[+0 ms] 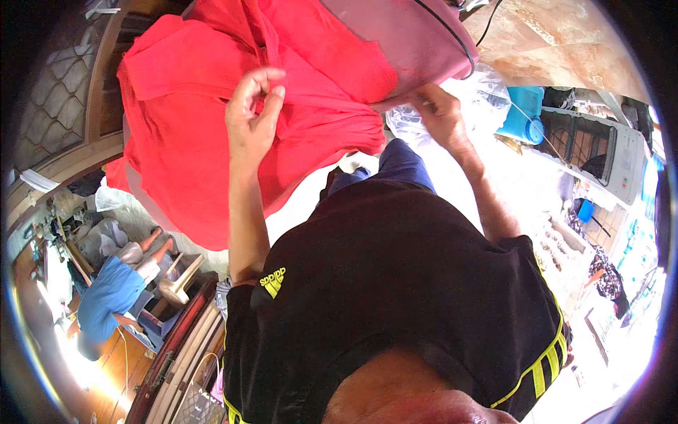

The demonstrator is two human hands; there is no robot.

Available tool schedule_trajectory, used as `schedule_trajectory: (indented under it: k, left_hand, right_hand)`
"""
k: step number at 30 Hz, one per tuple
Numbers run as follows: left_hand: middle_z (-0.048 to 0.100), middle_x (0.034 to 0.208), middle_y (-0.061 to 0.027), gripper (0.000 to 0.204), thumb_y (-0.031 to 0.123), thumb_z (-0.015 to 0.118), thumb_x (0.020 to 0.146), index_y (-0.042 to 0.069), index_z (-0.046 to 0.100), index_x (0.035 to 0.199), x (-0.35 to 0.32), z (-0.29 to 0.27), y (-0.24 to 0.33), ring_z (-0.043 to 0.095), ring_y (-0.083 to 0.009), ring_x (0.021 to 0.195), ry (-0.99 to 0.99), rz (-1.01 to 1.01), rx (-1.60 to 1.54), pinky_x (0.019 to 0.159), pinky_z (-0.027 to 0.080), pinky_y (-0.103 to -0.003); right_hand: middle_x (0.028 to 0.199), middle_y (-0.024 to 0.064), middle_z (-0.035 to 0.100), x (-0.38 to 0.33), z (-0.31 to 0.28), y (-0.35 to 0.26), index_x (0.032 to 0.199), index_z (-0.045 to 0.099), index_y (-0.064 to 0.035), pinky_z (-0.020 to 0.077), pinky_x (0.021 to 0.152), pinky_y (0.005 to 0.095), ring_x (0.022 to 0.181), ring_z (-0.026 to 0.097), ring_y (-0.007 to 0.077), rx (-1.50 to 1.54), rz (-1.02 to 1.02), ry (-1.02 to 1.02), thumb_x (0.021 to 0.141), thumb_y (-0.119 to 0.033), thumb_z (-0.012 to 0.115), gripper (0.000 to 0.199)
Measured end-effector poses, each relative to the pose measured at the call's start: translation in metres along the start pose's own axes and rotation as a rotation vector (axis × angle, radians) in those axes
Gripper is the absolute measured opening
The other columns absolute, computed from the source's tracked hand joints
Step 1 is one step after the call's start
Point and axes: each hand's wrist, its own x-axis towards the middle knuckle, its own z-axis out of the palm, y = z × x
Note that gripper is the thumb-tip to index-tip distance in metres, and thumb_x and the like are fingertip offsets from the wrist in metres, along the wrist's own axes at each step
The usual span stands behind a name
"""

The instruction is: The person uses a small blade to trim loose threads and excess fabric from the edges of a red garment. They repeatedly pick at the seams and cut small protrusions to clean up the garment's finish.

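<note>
A bright red cloth (191, 159) lies in folds over a mauve covered surface (424, 39) and hangs down its near side. Above the middle of the cloth is my left hand (256, 116), fingers loosely curled and the thumb apart from the forefinger, with nothing visible between them. My right hand (443, 116) is at the near right edge of the mauve surface, beside the cloth's right end. Its fingers bend toward that edge and are slightly blurred; whether they pinch anything does not show.
A black cord (459, 39) curves over the mauve surface. At right are clear plastic wrapping (487, 95), a blue container (521, 116) and a white-framed appliance (621, 166). On the lower left, another person in a blue shirt (106, 300) is near a wooden stool (185, 279).
</note>
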Motion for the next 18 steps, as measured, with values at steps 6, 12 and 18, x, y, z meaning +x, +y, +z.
schedule_trajectory:
  k: [6,12,18]
  left_hand:
    - [0.062,0.091,0.0002,0.015,-0.008,0.063,0.090,0.001,0.067,0.102,-0.029,0.005,-0.018,0.054,-0.0070,0.083,0.127,-0.042,-0.204,0.080,0.046,-0.024]
    - [0.064,0.093,-0.0039,0.017,-0.005,0.072,0.085,0.002,0.066,0.099,-0.042,0.001,-0.040,0.057,-0.0123,0.085,0.230,0.100,0.078,0.080,0.047,-0.027]
    - [0.068,0.098,-0.0067,0.020,-0.004,0.076,0.081,0.002,0.066,0.097,-0.044,0.000,-0.056,0.061,-0.0161,0.092,0.265,0.180,0.070,0.083,0.048,-0.029]
  right_hand:
    - [0.089,0.0158,0.069,0.040,0.033,-0.081,0.101,0.067,-0.0002,0.0558,0.066,0.0353,0.079,0.071,0.0210,0.219,-0.140,0.065,0.092,-0.016,0.070,0.018]
    - [0.092,0.0139,0.070,0.011,0.038,-0.066,0.104,0.070,-0.0018,0.0578,0.070,0.0357,0.080,0.072,0.0240,0.054,-0.266,-0.099,0.089,-0.013,0.072,0.019]
    - [0.086,0.0162,0.070,0.020,-0.002,-0.051,0.100,0.069,-0.0006,0.0535,0.067,0.0310,0.078,0.070,0.0171,-0.093,0.147,0.062,0.088,-0.022,0.075,0.025]
